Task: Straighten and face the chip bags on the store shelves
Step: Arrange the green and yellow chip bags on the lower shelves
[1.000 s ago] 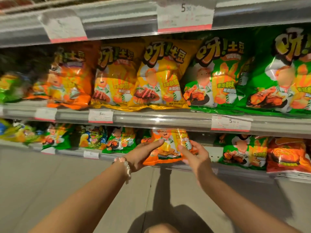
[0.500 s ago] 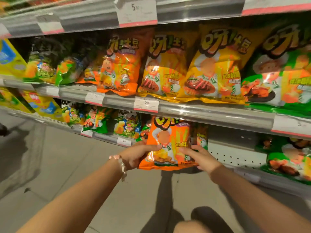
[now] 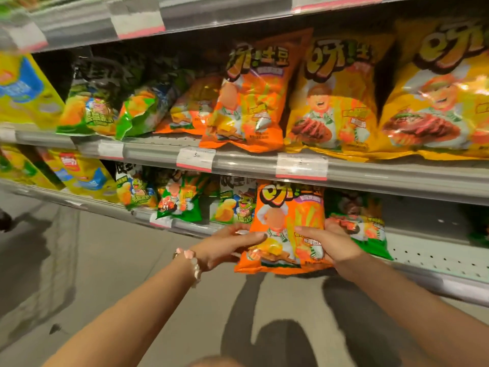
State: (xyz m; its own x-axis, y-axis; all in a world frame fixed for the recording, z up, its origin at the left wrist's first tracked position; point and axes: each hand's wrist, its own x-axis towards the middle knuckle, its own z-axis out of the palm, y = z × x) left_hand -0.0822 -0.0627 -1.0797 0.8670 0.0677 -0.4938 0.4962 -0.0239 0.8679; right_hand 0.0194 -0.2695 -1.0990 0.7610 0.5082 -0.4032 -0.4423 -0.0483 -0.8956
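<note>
An orange chip bag (image 3: 287, 215) stands upright with its front toward me, at the front edge of the lower shelf (image 3: 436, 260). My left hand (image 3: 225, 245) grips its left side and my right hand (image 3: 326, 243) grips its right side. A green chip bag (image 3: 362, 221) sits directly behind and to the right of it. On the middle shelf (image 3: 370, 176) above, a larger orange bag (image 3: 251, 102) leans beside two yellow bags (image 3: 336, 102).
Green and yellow bags (image 3: 182, 197) fill the lower shelf to the left, some tilted. Price tags (image 3: 195, 158) hang on the shelf rails. Bare perforated shelf shows at the right. Grey floor (image 3: 105, 274) lies below, with my shadow on it.
The orange bag has been lifted from lying flat to upright and carried left along the lower shelf in both hands. My view has swung left along the shelves.
</note>
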